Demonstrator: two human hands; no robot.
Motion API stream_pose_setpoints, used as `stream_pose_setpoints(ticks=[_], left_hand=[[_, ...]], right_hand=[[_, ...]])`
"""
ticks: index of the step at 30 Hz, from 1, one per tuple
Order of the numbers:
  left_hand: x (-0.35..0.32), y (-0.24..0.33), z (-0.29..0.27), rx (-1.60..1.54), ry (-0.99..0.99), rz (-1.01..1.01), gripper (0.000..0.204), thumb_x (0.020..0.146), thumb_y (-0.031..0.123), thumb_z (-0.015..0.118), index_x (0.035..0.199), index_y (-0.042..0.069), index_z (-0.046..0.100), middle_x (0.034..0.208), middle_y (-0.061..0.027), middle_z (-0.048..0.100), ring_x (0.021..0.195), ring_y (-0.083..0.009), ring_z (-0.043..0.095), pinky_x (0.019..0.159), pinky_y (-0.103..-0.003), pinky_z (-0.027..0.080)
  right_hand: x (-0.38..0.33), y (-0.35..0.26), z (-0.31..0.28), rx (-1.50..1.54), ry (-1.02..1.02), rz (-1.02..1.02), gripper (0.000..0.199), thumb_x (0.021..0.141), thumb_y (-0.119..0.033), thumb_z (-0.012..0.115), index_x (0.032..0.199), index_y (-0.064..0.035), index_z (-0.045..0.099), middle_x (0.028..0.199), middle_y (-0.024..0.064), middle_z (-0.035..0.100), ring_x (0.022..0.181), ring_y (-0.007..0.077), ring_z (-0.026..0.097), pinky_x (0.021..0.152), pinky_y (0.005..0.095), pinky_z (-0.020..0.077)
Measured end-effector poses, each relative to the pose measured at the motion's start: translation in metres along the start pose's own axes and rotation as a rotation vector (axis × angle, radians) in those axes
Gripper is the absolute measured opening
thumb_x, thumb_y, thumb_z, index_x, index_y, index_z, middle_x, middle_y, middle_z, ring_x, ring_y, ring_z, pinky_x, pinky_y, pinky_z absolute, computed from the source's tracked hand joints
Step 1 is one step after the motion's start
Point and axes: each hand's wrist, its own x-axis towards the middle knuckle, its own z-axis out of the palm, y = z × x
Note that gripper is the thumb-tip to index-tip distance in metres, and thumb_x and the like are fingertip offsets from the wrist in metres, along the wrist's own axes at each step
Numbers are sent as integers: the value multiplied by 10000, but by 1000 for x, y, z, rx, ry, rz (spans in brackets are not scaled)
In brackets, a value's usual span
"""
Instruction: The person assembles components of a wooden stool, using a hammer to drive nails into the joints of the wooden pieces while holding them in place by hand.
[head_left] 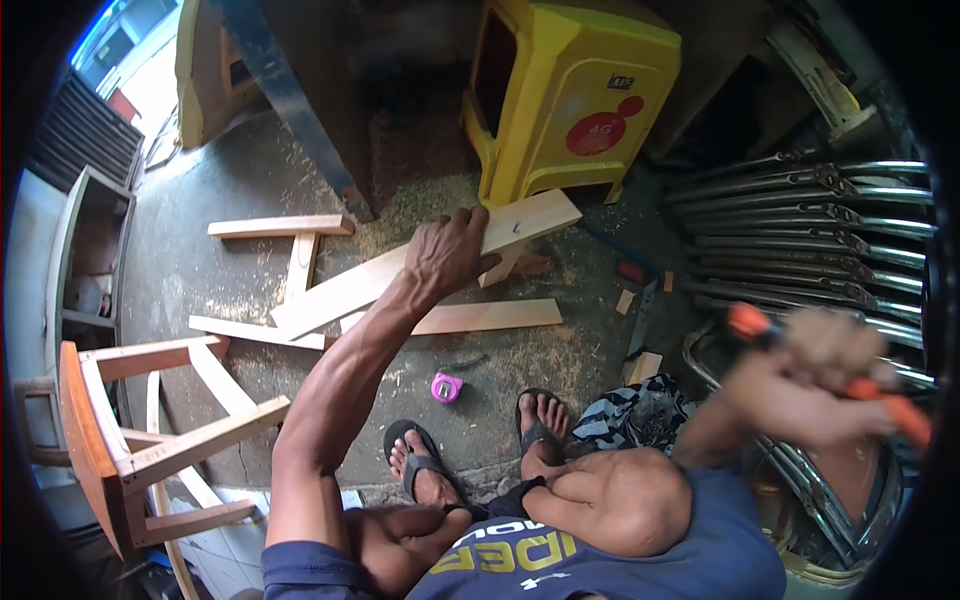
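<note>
My left hand (445, 255) is closed over a pale wooden plank (535, 218), thumb at its near edge. The plank slants up to the right, and a small dark nail-like bit shows near its far end. Under it lies another flat board (490, 317), with a short wood piece (507, 262) partly hidden behind. Raised at the right, my right hand (825, 350) grips an orange-and-black handled tool (885, 400). Motion blurs this tool, so its kind cannot be made out. A T-shaped pair of wood pieces (303, 245) lies left of the plank.
A yellow plastic stool (570, 100) stands beyond the plank. Stacked metal-framed chairs (800, 220) crowd the right side. A wooden stool frame (180, 440) lies at the left. Between my feet and the boards is a pink tape measure (447, 388); a metal square (642, 315) lies right.
</note>
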Motion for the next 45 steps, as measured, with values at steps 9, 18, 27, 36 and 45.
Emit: stream_pose_setpoints(ticks=[9,18,27,36,45], left_hand=[[16,-16,-12,52,36,27,575,843,435,793,1163,31,538,1059,-243,680,970,-421,705,818,-512,574],[-3,5,-4,39,-14,-22,570,861,446,778,1155,17,546,1073,-238,673,997,-431,694,846,-510,569],[-7,9,8,19,52,34,602,845,448,792,1169,2,551,1075,-250,689,960,-426,709,809,-496,581],[-10,5,-4,16,-39,-42,661,816,490,806,1167,-4,542,1066,-229,683,975,-404,699,821,-496,568],[-28,-21,-35,-62,-283,-148,662,782,455,797,1260,82,531,984,-239,738,899,-436,735,782,-537,569]], right_hand=[[-77,79,7,-1085,-347,421,307,1094,-298,489,1072,4,542,652,284,608,742,505,675,565,561,478],[-4,9,-5,-439,-37,554,298,1096,-313,441,995,-81,599,767,18,602,562,163,529,491,268,434],[-179,127,-97,-1158,-408,730,441,1113,-412,448,1336,-65,604,719,122,621,465,239,465,454,410,380],[-118,106,-13,-1105,-558,689,305,1088,-305,479,1059,-2,486,668,306,607,723,548,631,552,608,452],[-111,108,-15,-1200,-647,583,348,1087,-361,484,1079,-14,502,647,290,605,670,527,637,538,602,443]])
